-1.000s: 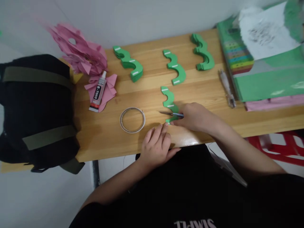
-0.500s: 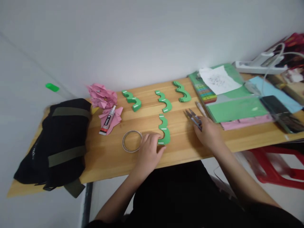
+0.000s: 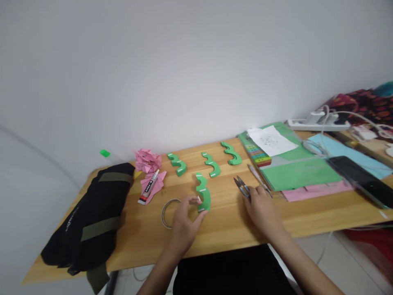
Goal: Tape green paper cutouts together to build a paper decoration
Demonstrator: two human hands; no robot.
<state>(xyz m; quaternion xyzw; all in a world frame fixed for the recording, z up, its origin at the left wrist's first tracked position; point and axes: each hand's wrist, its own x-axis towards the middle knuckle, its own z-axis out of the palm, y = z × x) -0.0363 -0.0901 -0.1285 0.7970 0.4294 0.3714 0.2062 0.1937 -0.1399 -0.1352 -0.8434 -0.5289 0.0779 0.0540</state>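
My left hand is over the near part of the table, thumb and fingers apart. They reach to the lower end of a wavy green paper cutout with white strips across it; the thumb touches its bottom edge. A small white bit shows by the fingertip, too small to name. Just left of that hand lies a roll of tape, partly covered by it. My right hand is closed on the handles of thread snips, low at the table, their blades apart and pointing away.
Farther back lie more green cutouts. To the left are a glue tube, pink folded paper and a black bag. On the right are a pen-like tool, green paper packs, a phone and a power strip.
The view has tilted upward. My left fingers have spread from their bunched pose at the near cutout. My right hand has lowered toward the table with the snips.
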